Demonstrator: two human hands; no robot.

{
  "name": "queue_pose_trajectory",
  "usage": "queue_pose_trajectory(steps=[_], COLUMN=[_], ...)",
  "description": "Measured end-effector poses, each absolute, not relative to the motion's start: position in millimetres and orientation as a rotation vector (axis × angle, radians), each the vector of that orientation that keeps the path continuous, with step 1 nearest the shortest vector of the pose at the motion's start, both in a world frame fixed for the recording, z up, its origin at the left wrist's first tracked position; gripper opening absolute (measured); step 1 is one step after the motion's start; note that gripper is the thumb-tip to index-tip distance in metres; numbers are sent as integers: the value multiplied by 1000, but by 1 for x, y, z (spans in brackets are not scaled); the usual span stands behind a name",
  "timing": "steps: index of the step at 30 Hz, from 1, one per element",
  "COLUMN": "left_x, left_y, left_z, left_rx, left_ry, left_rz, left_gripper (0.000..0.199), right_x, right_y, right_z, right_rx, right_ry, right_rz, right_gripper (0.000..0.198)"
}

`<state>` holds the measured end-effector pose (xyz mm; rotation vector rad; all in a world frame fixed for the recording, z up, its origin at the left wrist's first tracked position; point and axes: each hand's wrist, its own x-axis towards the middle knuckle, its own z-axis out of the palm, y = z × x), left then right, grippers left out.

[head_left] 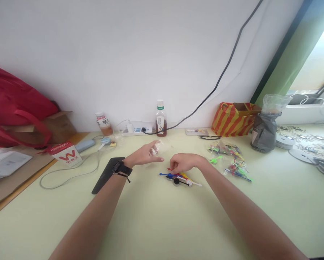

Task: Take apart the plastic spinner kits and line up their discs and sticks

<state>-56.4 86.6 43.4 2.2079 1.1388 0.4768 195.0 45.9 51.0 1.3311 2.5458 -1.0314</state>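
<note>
My left hand (143, 154), with a black watch on the wrist, has a clear plastic bag (163, 147) at its curled fingers, the thumb stretched out to the right. Close by, my right hand (185, 162) bends down with its fingertips pinched on a red arrow spinner (169, 169), most of it hidden by the fingers. Just beneath lies a small pile of arrow spinners on the table: a blue one (169, 175), a black one (176, 182), a white one (196, 184) and a yellow one (185, 176).
Several clear bags of coloured spinners (236, 167) lie to the right. A black phone-like slab (106, 175) is beside my left wrist. Along the wall stand a brown bottle (161, 121), a power strip (137, 131) and a striped bag (232, 119). A cable (70, 177) loops at left.
</note>
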Motion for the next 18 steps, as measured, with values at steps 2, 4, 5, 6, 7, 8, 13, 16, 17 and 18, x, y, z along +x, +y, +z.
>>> queue_pose_trajectory(steps=[2, 4, 5, 6, 7, 8, 13, 16, 17, 18], left_x=[-56, -56, -57, -57, -57, -57, -56, -57, -57, -57], left_y=[87, 87, 87, 87, 86, 86, 84, 84, 84, 84], left_z=[44, 44, 45, 45, 46, 47, 51, 51, 50, 51], left_rx=[2173, 2152, 2145, 2140, 2133, 2126, 2082, 2055, 2047, 2040], left_ry=[1116, 1106, 1101, 1094, 1084, 1072, 1005, 955, 947, 942], left_rz=[435, 410, 406, 405, 404, 400, 346, 322, 309, 296], left_gripper=[103, 103, 103, 102, 101, 99, 90, 84, 82, 81], right_x=[193, 197, 201, 206, 212, 217, 243, 256, 260, 263], right_y=[45, 46, 47, 48, 49, 50, 52, 52, 52, 52], right_z=[51, 54, 56, 58, 61, 63, 76, 81, 82, 84], right_rx=[1328, 1349, 1367, 1390, 1419, 1452, 1567, 1668, 1729, 1797], right_ry=[2542, 2527, 2516, 2507, 2504, 2506, 2573, 2621, 2638, 2663], right_rz=[-1018, -1032, -1048, -1073, -1108, -1153, -1514, -1654, -1670, -1679], right_gripper=[15, 13, 12, 10, 9, 7, 10, 10, 10, 10])
